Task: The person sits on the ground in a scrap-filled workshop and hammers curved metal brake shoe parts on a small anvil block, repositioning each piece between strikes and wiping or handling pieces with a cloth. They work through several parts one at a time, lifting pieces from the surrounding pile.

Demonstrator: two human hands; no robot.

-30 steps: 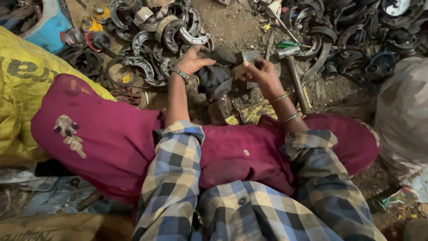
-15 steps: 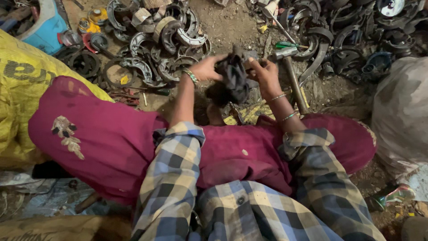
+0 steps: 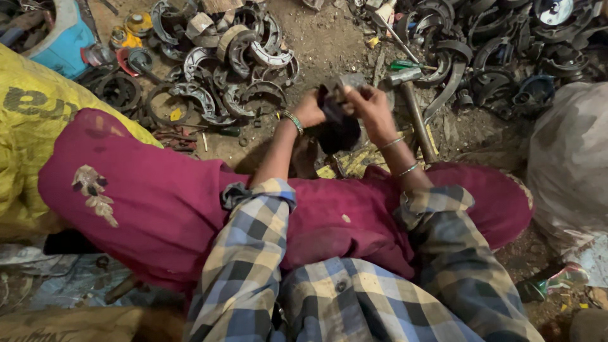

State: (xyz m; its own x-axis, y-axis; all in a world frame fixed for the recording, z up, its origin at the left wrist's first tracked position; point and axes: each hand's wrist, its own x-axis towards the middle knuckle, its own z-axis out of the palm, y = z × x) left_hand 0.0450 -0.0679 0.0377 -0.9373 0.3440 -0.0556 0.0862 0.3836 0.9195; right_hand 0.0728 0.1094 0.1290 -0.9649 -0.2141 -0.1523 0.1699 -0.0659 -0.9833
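We saw, from above, the left hand (image 3: pixel 310 109) and the right hand (image 3: pixel 370 109) both gripping a dark curved metal part (image 3: pixel 337 123) held upright between them over the dirt floor (image 3: pixel 329 44). A hammer (image 3: pixel 410 101) lay just beside the right hand, and piles of curved metal shoes (image 3: pixel 221 63) lay beyond. Maroon cloth (image 3: pixel 158 202) covered the lap, beside a yellow sack (image 3: pixel 31 114).

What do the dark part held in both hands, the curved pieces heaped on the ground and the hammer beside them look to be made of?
Dark part, gripped by left hand and right hand: probably grimy metal, matte black; too blurred to be sure. Curved pieces: metal, dull grey with worn bright edges, some rusty. Hammer: greyish metal head, brown handle that looks wooden.
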